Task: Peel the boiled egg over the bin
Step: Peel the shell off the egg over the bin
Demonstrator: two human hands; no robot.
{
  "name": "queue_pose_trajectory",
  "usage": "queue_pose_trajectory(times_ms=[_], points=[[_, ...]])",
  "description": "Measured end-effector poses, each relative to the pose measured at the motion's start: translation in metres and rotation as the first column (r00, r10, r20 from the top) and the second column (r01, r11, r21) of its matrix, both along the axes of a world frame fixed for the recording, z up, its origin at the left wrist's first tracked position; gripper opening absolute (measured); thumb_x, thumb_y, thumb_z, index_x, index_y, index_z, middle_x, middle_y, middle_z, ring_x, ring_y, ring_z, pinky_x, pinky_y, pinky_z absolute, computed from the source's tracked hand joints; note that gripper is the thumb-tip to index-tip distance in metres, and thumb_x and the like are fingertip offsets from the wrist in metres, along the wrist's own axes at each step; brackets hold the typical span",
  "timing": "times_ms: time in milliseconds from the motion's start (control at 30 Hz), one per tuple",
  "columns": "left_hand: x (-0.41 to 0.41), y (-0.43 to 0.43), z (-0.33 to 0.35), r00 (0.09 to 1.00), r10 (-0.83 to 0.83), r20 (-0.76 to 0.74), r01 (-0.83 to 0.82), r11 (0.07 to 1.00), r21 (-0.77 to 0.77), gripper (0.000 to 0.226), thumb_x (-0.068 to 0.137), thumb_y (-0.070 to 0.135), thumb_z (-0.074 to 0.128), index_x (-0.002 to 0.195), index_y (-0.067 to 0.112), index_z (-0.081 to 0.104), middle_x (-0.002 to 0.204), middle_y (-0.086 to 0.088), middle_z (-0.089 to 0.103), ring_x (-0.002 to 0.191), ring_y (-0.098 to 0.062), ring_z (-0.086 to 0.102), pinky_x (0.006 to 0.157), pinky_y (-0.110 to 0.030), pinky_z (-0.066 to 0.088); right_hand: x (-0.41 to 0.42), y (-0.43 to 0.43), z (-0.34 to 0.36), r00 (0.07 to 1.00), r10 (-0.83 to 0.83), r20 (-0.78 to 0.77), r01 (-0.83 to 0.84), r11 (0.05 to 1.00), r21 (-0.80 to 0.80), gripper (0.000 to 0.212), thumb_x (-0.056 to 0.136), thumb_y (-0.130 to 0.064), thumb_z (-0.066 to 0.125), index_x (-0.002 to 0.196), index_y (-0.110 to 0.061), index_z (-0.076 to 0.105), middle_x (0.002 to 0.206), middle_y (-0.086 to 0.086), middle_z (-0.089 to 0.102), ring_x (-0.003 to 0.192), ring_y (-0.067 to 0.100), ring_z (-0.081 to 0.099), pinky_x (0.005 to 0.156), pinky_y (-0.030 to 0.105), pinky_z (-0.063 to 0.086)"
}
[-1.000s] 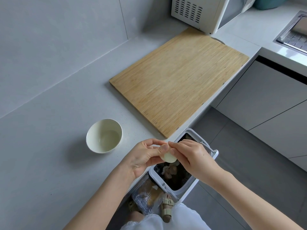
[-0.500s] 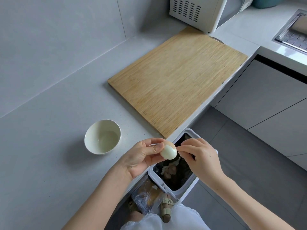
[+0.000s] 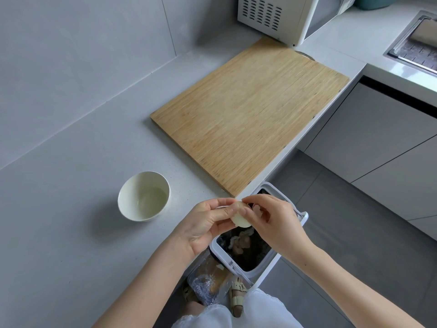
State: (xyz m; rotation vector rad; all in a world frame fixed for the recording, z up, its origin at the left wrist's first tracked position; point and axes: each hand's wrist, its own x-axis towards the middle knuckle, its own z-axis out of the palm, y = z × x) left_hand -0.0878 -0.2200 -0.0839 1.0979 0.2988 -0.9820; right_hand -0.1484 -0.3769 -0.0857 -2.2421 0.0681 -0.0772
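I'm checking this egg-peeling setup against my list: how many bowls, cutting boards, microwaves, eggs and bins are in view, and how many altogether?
Bowl: 1
Cutting board: 1
Microwave: 1
Egg: 1
Bin: 1
Total: 5

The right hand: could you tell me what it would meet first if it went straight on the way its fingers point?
The right hand would meet the pale boiled egg, which its fingertips seem to touch; the left hand holding it is behind.
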Motion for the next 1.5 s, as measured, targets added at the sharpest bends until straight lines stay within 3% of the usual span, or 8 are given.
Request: queue_pose_trajectory(times_ms=[167, 433, 600, 733, 867, 1000, 1100, 1500], points=[[-0.001, -0.001, -0.003, 0.999, 0.008, 0.045, -0.013, 0.995, 0.103, 0.035, 0.063, 0.017, 0.074, 0.096, 0.006, 0.065, 0.084, -0.010, 0.074, 0.079, -0.019, 0.071, 0.073, -0.027, 0.059, 0.002, -0.005, -0.002, 0.993, 0.096, -0.062, -0.097, 0.995, -0.020, 0.025, 0.087, -0.040, 0.058, 0.101, -0.021, 0.066, 0.083, -0.004, 0.068, 0.073, 0.009, 0.061, 0.063, 0.027, 0.052], [-0.003, -0.002, -0.002, 0.998, 0.001, 0.068, -0.012, 0.986, 0.167, 0.029, 0.064, 0.016, 0.073, 0.090, 0.005, 0.066, 0.081, -0.011, 0.073, 0.074, -0.017, 0.072, 0.061, -0.022, 0.056, 0.006, -0.005, -0.003, 0.931, 0.348, 0.116, -0.259, 0.848, -0.462, 0.035, 0.090, -0.026, 0.037, 0.085, -0.008, 0.066, 0.065, 0.002, 0.065, 0.058, 0.018, 0.061, 0.054, 0.028, 0.054], [-0.002, 0.000, -0.003, 0.999, -0.002, 0.049, -0.004, 0.992, 0.126, 0.032, 0.062, 0.017, 0.073, 0.091, 0.006, 0.065, 0.086, -0.011, 0.072, 0.078, -0.017, 0.070, 0.065, -0.023, 0.056, 0.002, -0.012, -0.011, 0.971, 0.193, 0.143, -0.142, 0.941, -0.308, 0.033, 0.090, -0.026, 0.041, 0.086, -0.009, 0.068, 0.068, 0.003, 0.068, 0.060, 0.021, 0.063, 0.054, 0.032, 0.054], [0.004, 0.004, -0.002, 1.000, 0.010, 0.023, -0.012, 0.998, 0.058, 0.025, 0.070, 0.012, 0.069, 0.094, 0.006, 0.064, 0.087, -0.010, 0.073, 0.079, -0.017, 0.070, 0.069, -0.024, 0.058, -0.002, -0.013, -0.008, 0.985, 0.120, 0.121, -0.074, 0.941, -0.329, 0.018, 0.081, -0.023, 0.058, 0.087, -0.021, 0.075, 0.064, -0.011, 0.070, 0.059, 0.009, 0.066, 0.049, 0.011, 0.040], [0.005, 0.005, -0.001, 1.000, 0.021, 0.003, -0.022, 1.000, 0.002, 0.027, 0.069, 0.012, 0.067, 0.095, 0.005, 0.063, 0.085, -0.010, 0.073, 0.079, -0.018, 0.071, 0.075, -0.026, 0.059, 0.000, -0.012, -0.005, 0.986, 0.076, 0.147, -0.040, 0.972, -0.230, 0.032, 0.089, -0.036, 0.046, 0.079, -0.020, 0.072, 0.070, -0.011, 0.070, 0.067, 0.009, 0.062, 0.053, 0.027, 0.051], [0.005, 0.004, 0.000, 1.000, 0.026, -0.003, -0.026, 0.999, -0.030, 0.030, 0.072, 0.012, 0.065, 0.100, 0.003, 0.063, 0.095, -0.015, 0.069, 0.086, -0.022, 0.069, 0.081, -0.030, 0.058, 0.003, -0.007, -0.002, 0.999, 0.052, 0.014, -0.051, 0.997, -0.064, 0.041, 0.088, -0.053, 0.046, 0.102, -0.021, 0.069, 0.079, -0.009, 0.070, 0.067, 0.001, 0.057, 0.061, 0.015, 0.044], [0.003, 0.002, 0.001, 1.000, 0.010, 0.022, -0.009, 1.000, -0.028, 0.036, 0.071, 0.014, 0.066, 0.104, 0.002, 0.063, 0.099, -0.016, 0.068, 0.087, -0.021, 0.069, 0.083, -0.030, 0.057, 0.005, -0.006, -0.001, 0.997, 0.044, -0.064, -0.043, 0.999, 0.018, 0.045, 0.081, -0.053, 0.050, 0.106, -0.021, 0.067, 0.082, -0.005, 0.071, 0.073, 0.008, 0.064, 0.064, 0.027, 0.054], [0.001, 0.001, 0.000, 0.997, -0.010, 0.070, 0.001, 0.993, 0.119, 0.035, 0.064, 0.017, 0.073, 0.097, 0.004, 0.066, 0.086, -0.012, 0.071, 0.077, -0.017, 0.070, 0.072, -0.027, 0.059, 0.006, -0.002, -0.003, 0.947, 0.300, 0.117, -0.231, 0.885, -0.404, 0.046, 0.097, -0.031, 0.029, 0.085, -0.005, 0.064, 0.063, 0.004, 0.062, 0.055, 0.021, 0.055, 0.055, 0.031, 0.050]])
